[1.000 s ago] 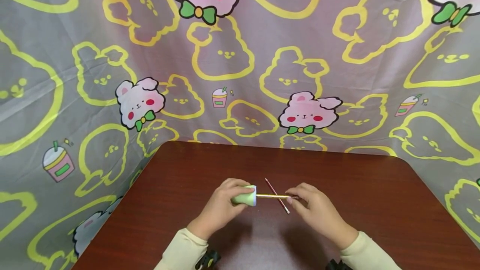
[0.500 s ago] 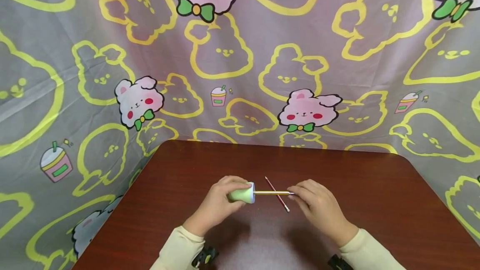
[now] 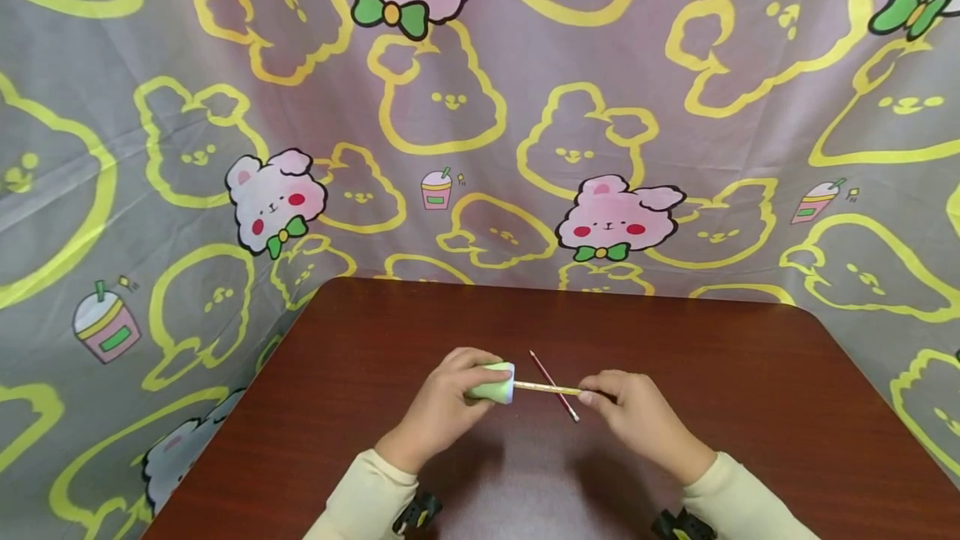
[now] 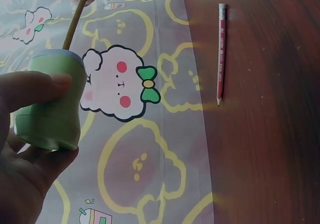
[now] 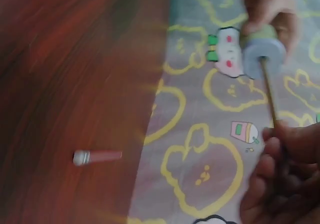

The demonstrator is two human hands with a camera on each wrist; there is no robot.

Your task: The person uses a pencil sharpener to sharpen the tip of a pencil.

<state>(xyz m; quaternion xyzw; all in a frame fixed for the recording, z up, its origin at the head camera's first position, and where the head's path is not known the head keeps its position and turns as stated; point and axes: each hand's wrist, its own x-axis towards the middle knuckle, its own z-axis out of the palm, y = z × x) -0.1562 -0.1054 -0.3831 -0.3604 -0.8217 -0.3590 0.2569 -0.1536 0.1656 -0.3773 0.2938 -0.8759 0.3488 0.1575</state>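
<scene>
My left hand [image 3: 442, 407] grips a pale green, waisted pencil sharpener [image 3: 497, 386] with a bluish-white end, held sideways above the table. A yellow-gold pencil [image 3: 540, 387] runs from the hole in that end across to my right hand [image 3: 637, 419], whose thumb and fingers pinch its far part. The pencil's tip is hidden inside the sharpener [image 4: 57, 104]. In the right wrist view, the pencil [image 5: 269, 92] enters the middle of the pale end face. A red pencil [image 3: 568, 411] with a white eraser end lies on the table behind the held one, crossing it in the head view.
The dark reddish-brown table [image 3: 390, 332] has rounded far corners. A grey cloth [image 3: 510, 132] with yellow outlines and white rabbit faces hangs behind it and along the sides. Both wrists wear black straps [image 3: 417, 512].
The fingers of my right hand have shifted around the pencil's end and curled more. The held pencil now slopes slightly down to the right. The sharpener stays nearly in place; the red pencil lies still.
</scene>
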